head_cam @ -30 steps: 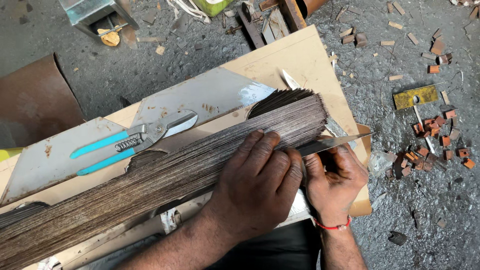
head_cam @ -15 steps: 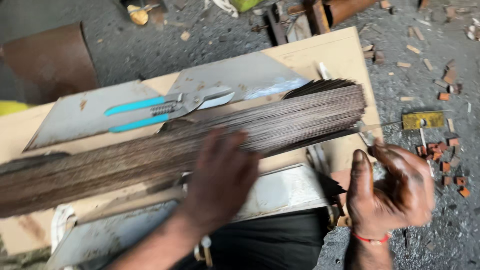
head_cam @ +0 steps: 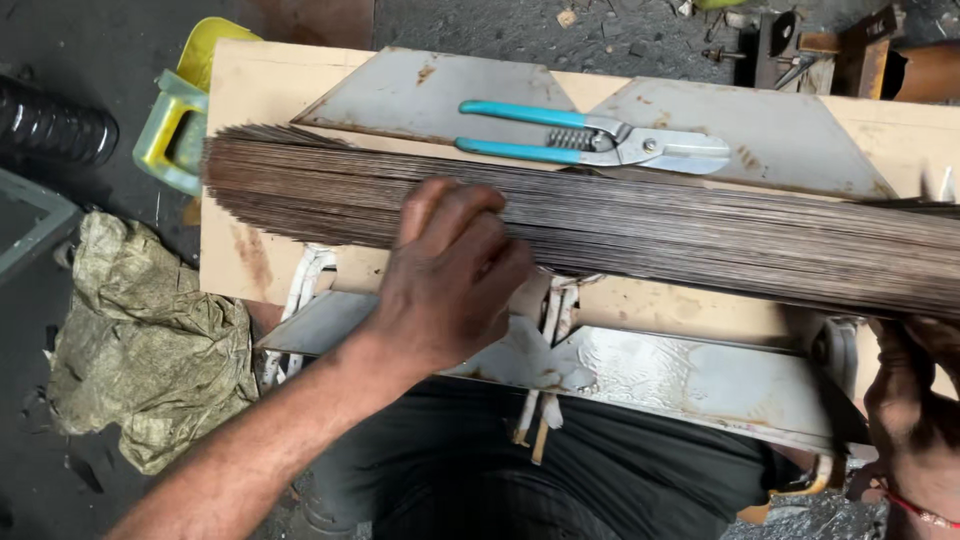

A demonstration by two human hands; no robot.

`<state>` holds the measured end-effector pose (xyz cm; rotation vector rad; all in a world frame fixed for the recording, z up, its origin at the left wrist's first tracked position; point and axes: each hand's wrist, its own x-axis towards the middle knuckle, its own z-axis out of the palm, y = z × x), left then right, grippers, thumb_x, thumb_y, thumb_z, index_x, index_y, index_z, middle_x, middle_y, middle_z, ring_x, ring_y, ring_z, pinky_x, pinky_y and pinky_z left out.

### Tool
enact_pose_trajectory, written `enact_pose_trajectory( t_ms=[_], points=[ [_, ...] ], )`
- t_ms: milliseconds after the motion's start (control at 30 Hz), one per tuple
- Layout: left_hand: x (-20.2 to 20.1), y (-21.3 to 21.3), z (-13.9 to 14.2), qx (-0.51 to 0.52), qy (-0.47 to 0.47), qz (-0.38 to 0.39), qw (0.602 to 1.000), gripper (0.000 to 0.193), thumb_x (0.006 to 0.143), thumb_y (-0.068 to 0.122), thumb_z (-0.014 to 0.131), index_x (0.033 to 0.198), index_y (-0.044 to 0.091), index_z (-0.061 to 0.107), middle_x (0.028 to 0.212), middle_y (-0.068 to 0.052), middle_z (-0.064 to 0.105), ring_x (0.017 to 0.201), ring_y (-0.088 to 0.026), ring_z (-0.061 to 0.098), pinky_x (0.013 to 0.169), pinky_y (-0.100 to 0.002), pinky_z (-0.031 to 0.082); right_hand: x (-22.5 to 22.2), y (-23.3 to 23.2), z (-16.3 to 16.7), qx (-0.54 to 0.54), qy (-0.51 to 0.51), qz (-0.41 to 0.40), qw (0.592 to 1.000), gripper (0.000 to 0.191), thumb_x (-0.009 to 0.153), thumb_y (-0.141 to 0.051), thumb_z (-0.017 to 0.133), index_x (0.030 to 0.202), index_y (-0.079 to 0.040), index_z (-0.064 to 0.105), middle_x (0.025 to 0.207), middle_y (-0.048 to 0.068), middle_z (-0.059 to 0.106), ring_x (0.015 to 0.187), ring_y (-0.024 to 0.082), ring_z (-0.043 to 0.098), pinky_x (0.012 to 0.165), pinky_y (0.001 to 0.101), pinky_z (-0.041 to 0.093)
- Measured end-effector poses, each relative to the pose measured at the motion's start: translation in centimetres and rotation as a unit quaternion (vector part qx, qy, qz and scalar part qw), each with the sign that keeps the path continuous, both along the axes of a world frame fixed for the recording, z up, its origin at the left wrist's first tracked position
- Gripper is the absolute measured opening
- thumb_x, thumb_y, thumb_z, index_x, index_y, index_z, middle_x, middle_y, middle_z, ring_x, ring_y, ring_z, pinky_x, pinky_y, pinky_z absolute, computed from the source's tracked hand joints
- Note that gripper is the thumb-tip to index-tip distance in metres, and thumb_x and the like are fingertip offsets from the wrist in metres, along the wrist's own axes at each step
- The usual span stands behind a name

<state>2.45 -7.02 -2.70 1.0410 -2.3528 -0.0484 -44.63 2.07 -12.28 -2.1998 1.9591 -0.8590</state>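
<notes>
Now we press our left hand (head_cam: 450, 275) flat on the long bundle of thin dark metal strips (head_cam: 620, 225), the fingers (head_cam: 470, 215) spread over its top and not closed around it. This bundle lies across the pale wooden worktop (head_cam: 250, 85). Just behind the bundle rest the blue-handled metal snips (head_cam: 590, 145) on a grey sheet-metal plate (head_cam: 430, 90). Our right hand (head_cam: 915, 400) is under the bundle's right end; its grip we cannot tell.
</notes>
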Motion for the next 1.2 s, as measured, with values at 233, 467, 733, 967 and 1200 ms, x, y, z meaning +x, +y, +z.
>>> enact_pose_trajectory(
  t_ms=[233, 467, 733, 967, 1200],
  points=[
    [-1.7, -0.7, -0.8, -0.053, 0.042, -0.005, 0.998, 0.011, 0.097, 0.013, 0.069, 0.105, 0.008, 0.063, 0.102, -0.009, 0.059, 0.119, -0.033, 0.056, 0.109, -0.057, 0.043, -2.3, 0.4, -3.2, 0.035, 0.115, -0.01, 0.993, 0.02, 0.117, 0.004, 0.058, 0.136, 0.009, 0.063, 0.13, 0.019, 0.071, 0.116, 0.022, 0.07, 0.099, 0.0255, 0.057],
    [-1.0, -0.7, -1.6, -0.045, 0.055, -0.016, 0.997, 0.011, 0.098, 0.014, 0.068, 0.101, 0.006, 0.061, 0.1, -0.01, 0.059, 0.114, -0.031, 0.059, 0.103, -0.058, 0.048, -2.5, 0.7, -3.4, 0.045, 0.17, -0.009, 0.984, 0.017, 0.118, 0.0, 0.061, 0.133, 0.008, 0.065, 0.127, 0.018, 0.072, 0.111, 0.022, 0.071, 0.094, 0.0265, 0.057],
    [-0.2, -1.3, -3.1, -0.101, 0.039, -0.017, 0.994, 0.011, 0.1, 0.007, 0.07, 0.105, 0.009, 0.062, 0.102, -0.006, 0.056, 0.122, -0.028, 0.058, 0.108, -0.052, 0.05, -0.5, 1.0, -2.3, 0.049, 0.152, -0.032, 0.987, 0.016, 0.118, -0.005, 0.065, 0.129, 0.007, 0.067, 0.124, 0.016, 0.073, 0.105, 0.023, 0.073, 0.089, 0.0278, 0.057],
    [2.8, -1.2, -1.3, -0.041, 0.041, -0.106, 0.993, 0.013, 0.105, 0.007, 0.071, 0.116, 0.003, 0.064, 0.11, -0.01, 0.058, 0.132, -0.03, 0.057, 0.12, -0.057, 0.049, 3.9, 1.0, 1.6, 0.013, -0.051, 0.004, 0.999, 0.02, 0.112, -0.01, 0.066, 0.124, 0.005, 0.064, 0.12, 0.014, 0.066, 0.113, 0.022, 0.066, 0.098, 0.0268, 0.054],
    [3.4, -0.5, -0.9, -0.058, -0.063, -0.126, 0.988, 0.011, 0.1, 0.009, 0.067, 0.105, -0.001, 0.069, 0.108, -0.012, 0.064, 0.137, -0.03, 0.056, 0.118, -0.061, 0.045, 6.7, -0.5, 4.3, -0.079, 0.118, 0.053, 0.988, 0.019, 0.108, -0.007, 0.075, 0.12, 0.007, 0.07, 0.114, 0.017, 0.067, 0.108, 0.026, 0.066, 0.095, 0.0313, 0.055]
  ],
)
